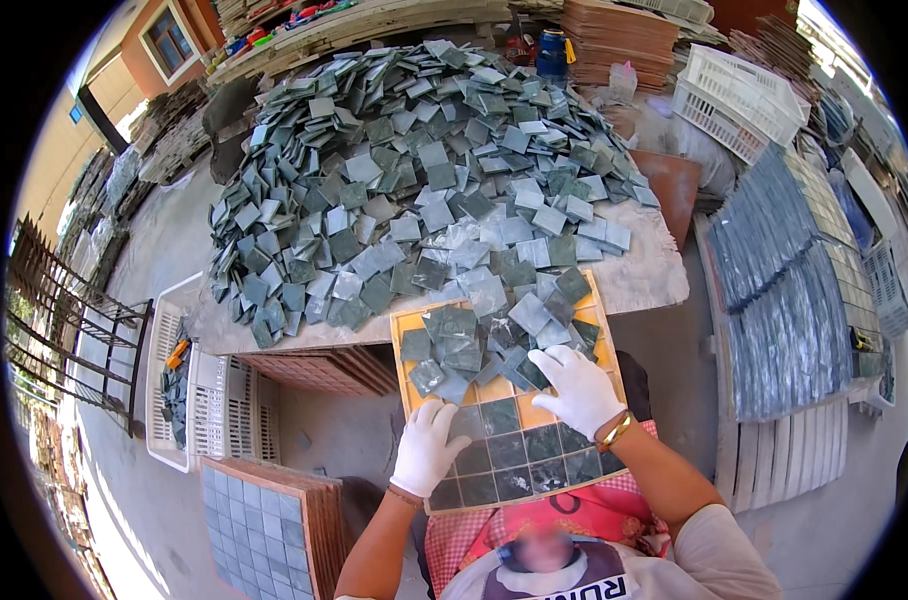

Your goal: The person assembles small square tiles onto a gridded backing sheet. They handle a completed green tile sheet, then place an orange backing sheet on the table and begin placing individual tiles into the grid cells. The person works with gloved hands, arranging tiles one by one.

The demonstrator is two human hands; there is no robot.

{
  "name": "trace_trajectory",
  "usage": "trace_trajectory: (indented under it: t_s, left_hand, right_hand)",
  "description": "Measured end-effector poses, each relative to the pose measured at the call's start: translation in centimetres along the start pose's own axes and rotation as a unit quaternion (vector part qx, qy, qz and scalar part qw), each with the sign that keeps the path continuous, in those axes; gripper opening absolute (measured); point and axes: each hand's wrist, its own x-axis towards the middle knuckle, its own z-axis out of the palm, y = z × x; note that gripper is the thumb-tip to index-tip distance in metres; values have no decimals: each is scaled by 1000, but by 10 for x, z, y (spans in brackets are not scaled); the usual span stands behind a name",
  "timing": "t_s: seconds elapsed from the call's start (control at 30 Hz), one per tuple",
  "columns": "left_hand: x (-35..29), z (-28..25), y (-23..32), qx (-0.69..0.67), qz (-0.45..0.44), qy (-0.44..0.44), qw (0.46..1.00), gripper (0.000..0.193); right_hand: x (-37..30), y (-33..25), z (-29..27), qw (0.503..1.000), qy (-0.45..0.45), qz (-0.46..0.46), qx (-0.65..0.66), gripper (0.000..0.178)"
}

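A yellow tray [411, 322] with a wooden rim tilts from the table's edge toward my lap. Square dark green stone tiles [507, 452] fill its near rows in a grid, and loose tiles [452, 340] lie heaped on its far half. My left hand [429, 448], in a white glove, rests over the tray's left edge, thumb apart from the fingers. My white-gloved right hand [577, 392] is above the tray's right side. Its fingertips touch a dark loose tile [525, 374] at the heap's near edge, thumb spread away; no tile is visibly gripped.
A large pile of loose tiles [434, 160] covers the table [649, 270] ahead. At left stand a white plastic crate [219, 400] and a stack of boards [319, 510] topped with gridded tiles. Stacked tile bundles [784, 300] stand at right, with white crates [739, 95] behind.
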Motion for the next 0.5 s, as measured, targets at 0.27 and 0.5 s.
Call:
trace_trajectory:
  t_s: [0.27, 0.5]
  left_hand:
    - [-14, -4, 3, -1, 117, 23, 993, 32]
    - [-34, -7, 11, -4, 54, -26, 998, 50]
  right_hand:
    - [-4, -2, 6, 999, 37, -16, -18, 51]
    - [-1, -6, 8, 998, 51, 32, -16, 53]
